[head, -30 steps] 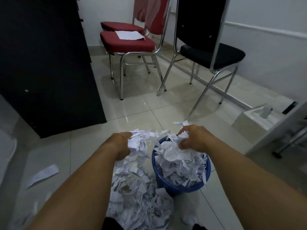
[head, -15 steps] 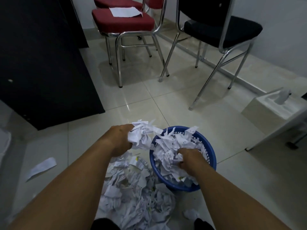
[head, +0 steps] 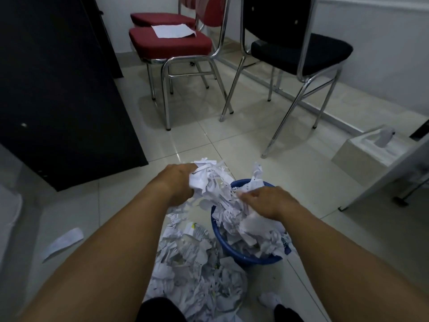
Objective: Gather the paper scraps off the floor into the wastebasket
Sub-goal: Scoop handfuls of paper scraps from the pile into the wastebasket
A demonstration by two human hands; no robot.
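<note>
Right hand [head: 267, 202] lifted, crumpled scraps [head: 210, 182], round wastebasket [head: 247, 258]

Pale tiled floor [head: 209, 145], blue wastebasket [head: 246, 258] standing on it, a big heap of paper scraps [head: 197, 270] piled against the wastebasket's left side, one lone strip [head: 63, 242] well left, chrome-legged chairs [head: 171, 43] standing beyond.
</note>
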